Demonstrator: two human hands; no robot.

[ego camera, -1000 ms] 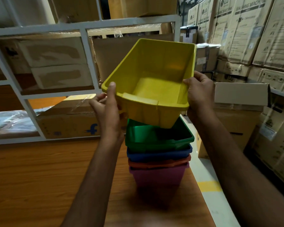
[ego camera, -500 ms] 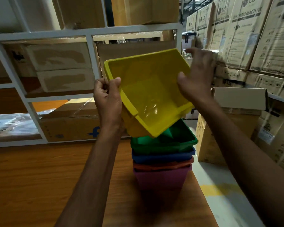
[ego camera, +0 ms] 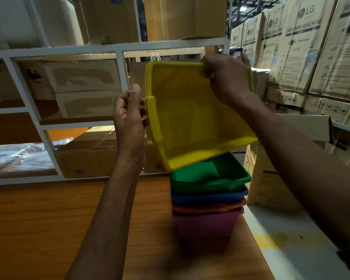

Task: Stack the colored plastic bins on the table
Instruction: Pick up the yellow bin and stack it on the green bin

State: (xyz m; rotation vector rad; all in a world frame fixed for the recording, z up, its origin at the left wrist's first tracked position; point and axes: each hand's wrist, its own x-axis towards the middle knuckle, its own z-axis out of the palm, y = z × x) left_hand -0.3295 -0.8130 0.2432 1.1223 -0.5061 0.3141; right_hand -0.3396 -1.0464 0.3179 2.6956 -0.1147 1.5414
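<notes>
A yellow bin (ego camera: 190, 118) is held in the air, tipped with its opening toward me, above a stack of nested bins. That stack has a green bin (ego camera: 210, 176) on top, then a blue bin (ego camera: 208, 197), an orange bin (ego camera: 208, 208) and a purple bin (ego camera: 206, 225) at the bottom. My right hand (ego camera: 227, 77) grips the yellow bin's far top rim. At the bin's left rim, my left hand (ego camera: 129, 120) has curled fingers touching the edge. The stack stands on the wooden table (ego camera: 49, 229) near its right edge.
A white metal shelf frame (ego camera: 119, 49) with cardboard boxes stands just behind the table. More cartons (ego camera: 299, 47) are piled at the right, and a brown box (ego camera: 271, 188) sits on the floor beside the table's right edge.
The yellow bin has been turned and tipped more upright. My right hand left its near right side and took the far top rim. My left hand stayed at the left rim.
</notes>
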